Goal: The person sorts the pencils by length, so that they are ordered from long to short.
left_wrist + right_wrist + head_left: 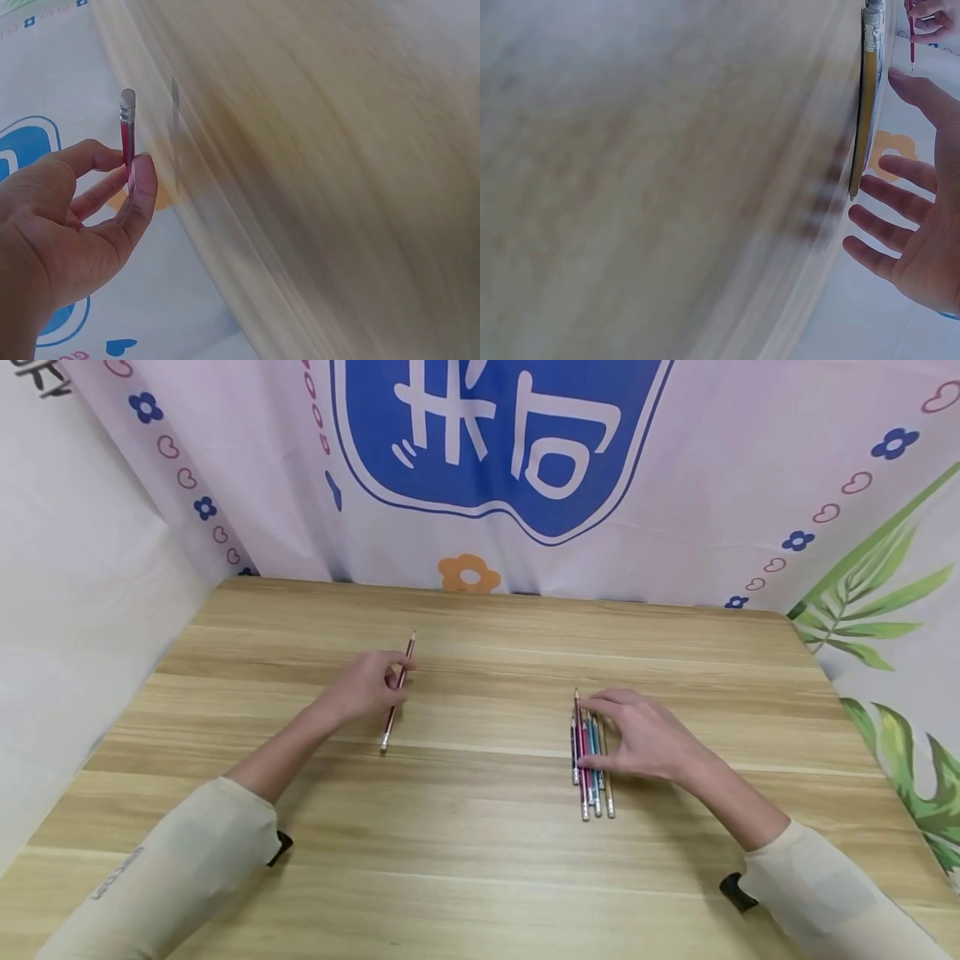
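Your left sleeve (165, 860) is pale, well to the left of the bundle (591, 777). Ahead of it, also left of the bundle and well apart from it, your left hand (367, 683) pinches a single pencil (391, 720) between thumb and fingers near the middle of its shaft. That pencil is dark red and slim, with a sharpened tip on the far side of your fingers and a silvery metal collar with a pale, rounded eraser at the end nearer you. Beyond the bundle and to its left, an orange flower (469, 573) is printed on the curtain (697, 527).

The bundle lies on the wood-grain surface (465, 843): pencils side by side, dark, dark red, pink, blue-green and yellow, with uneven ends. Their metal collars face you, and the dark red one reaches farthest away. Just beside the bundle on its right, your right hand (648, 735) has thumb and fingers spread apart, the tips reaching over or against the pencils; you cannot tell whether they press. Your right sleeve (832, 877) is farther right of the bundle and nearer you.
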The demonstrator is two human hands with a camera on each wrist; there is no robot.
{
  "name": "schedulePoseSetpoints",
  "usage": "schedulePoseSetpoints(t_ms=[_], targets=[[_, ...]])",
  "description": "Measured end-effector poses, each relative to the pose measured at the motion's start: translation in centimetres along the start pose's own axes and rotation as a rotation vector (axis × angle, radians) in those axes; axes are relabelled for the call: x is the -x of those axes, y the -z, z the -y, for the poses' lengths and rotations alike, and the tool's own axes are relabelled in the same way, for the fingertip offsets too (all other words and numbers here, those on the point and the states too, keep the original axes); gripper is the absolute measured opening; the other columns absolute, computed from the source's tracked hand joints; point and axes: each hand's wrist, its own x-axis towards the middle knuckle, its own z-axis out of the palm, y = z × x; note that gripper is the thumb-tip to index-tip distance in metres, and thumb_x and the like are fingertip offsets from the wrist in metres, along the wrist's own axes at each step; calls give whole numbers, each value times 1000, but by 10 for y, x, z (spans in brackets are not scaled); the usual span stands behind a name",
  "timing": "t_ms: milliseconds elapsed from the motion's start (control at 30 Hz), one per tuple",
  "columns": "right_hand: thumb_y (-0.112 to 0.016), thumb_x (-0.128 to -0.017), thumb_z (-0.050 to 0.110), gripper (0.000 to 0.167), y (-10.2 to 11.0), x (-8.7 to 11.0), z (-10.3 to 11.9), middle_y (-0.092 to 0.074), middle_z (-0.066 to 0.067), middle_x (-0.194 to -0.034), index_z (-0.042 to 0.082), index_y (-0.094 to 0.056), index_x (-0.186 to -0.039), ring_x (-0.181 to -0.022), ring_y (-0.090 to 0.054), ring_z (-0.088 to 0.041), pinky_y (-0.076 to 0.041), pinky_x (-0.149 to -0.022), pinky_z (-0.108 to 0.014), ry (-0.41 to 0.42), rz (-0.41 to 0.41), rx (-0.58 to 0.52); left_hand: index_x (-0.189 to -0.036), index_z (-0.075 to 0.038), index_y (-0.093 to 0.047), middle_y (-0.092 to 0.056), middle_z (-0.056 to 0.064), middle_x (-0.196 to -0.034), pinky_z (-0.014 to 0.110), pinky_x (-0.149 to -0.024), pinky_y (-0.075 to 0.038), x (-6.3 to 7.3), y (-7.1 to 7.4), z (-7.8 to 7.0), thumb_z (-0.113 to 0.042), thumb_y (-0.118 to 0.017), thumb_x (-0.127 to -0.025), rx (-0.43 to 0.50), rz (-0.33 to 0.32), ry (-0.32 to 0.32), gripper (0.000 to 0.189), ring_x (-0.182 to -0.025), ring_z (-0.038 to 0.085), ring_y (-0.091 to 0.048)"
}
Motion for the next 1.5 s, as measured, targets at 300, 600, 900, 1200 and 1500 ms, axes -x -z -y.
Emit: schedulePoseSetpoints(t_ms=[300, 600, 900, 1200, 1500], targets=[[-81, -88, 43, 65, 1, -8, 6, -66, -23, -133, 0, -65, -134, -124, -61, -43, -48, -106, -59, -69, -33, -23, -130, 15, -59, -56, 7, -77, 25, -58, -46, 6, 8, 10, 9, -65, -87, -2, -2, 25, 43, -70, 18, -53], [-78, -93, 29, 40, 0, -18, 10, -75, -15, -111, 1, -73, -121, -92, -69, -29, -59, -82, -47, -139, -83, -66, -129, 14, -60, -57, 7, -77, 28, -60, -46, 12, 14, 16, 7, -64, -87, -28, -10, 40, 43, -71, 18, -53], [-81, -90, 23, 32, -3, -26, 8, -75, -14, -105, 1, -76, -113, -86, -67, -26, -57, -76, -43, -177, -90, -92, -129, 15, -60, -56, 7, -76, 25, -57, -46, 14, 18, 25, 9, -63, -87, -27, -7, 62, 42, -70, 18, -52], [-78, -92, 20, 24, -3, -35, 7, -76, -13, -99, 1, -76, -107, -86, -70, -26, -59, -78, -43, -216, -82, -85, -129, 15, -59, -55, 7, -75, 25, -57, -51, 18, 22, 31, 10, -63, -89, -8, 11, 90, 41, -68, 18, -54], [-81, -90, 23, 26, -2, -40, 6, -75, -11, -95, 2, -76, -103, -84, -69, -25, -58, -77, -42, -239, -64, -70, -128, 14, -59, -53, 6, -73, 31, -61, -58, 20, 24, 34, 10, -63, -90, 20, 35, 114, 38, -66, 18, -56]])
